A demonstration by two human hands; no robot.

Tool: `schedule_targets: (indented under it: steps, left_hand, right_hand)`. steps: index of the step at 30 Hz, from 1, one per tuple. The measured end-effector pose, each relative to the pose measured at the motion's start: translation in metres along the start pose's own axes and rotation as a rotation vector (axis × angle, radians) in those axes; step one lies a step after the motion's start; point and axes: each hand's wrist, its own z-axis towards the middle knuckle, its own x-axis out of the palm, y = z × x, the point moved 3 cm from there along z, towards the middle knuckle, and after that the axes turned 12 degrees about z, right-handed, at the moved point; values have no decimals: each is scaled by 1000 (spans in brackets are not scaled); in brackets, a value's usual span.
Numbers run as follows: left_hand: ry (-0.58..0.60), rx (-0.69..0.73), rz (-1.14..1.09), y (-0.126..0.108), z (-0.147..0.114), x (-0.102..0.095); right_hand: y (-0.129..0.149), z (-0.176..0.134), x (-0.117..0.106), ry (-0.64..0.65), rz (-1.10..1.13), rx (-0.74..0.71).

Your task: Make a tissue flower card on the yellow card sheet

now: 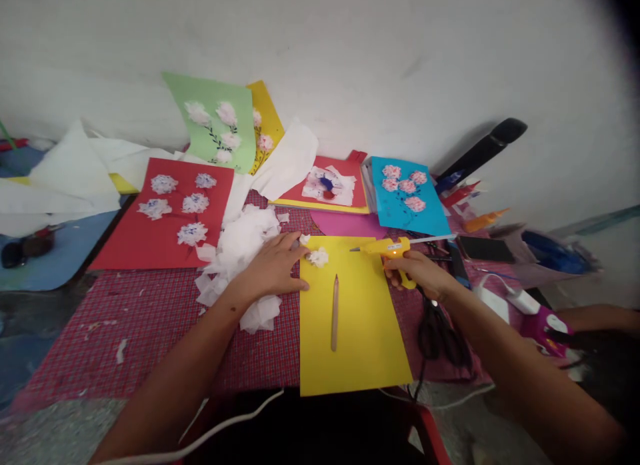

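A yellow sheet of paper (357,318) lies in front of me with a pencil (335,315) on it, tip pointing away. Near its top left corner sits a small crumpled white tissue flower (318,256). My left hand (277,265) rests palm down at the sheet's left edge, its thumb and fingers apart beside the flower. A tiny white scrap (305,239) is by its fingertips. In my right hand (413,268) is a yellow hot glue gun (387,248), held over the sheet's upper right with its nozzle pointing left toward the flower and a glue stick protruding behind.
A heap of white tissue pieces (250,235) lies left of the sheet. Red (125,232), green (175,98) and blue (435,212) papers carry tissue flowers. Black scissors (435,335), a phone (486,248) and a white power strip (493,302) are at right. Another person's arm (600,317) shows there.
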Motion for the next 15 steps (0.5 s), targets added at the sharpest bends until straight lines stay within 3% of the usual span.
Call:
schedule_targets:
  steps: [7,11,13,15]
  left_hand:
    - [-13,21,-48,8,1,-7]
    - [-106,-14,-92,9,4,-15]
    - [-139,-56,-97,8,7,-16]
    - [-158,-111,-85,8,9,-15]
  right_hand:
    - [-12,0,-6,65,-219,33]
    - [1,-3,-15,48,-634,-23]
    - [9,-13,-15,-54,-917,-63]
    - [17,-29,-4,-242,-1112,-148]
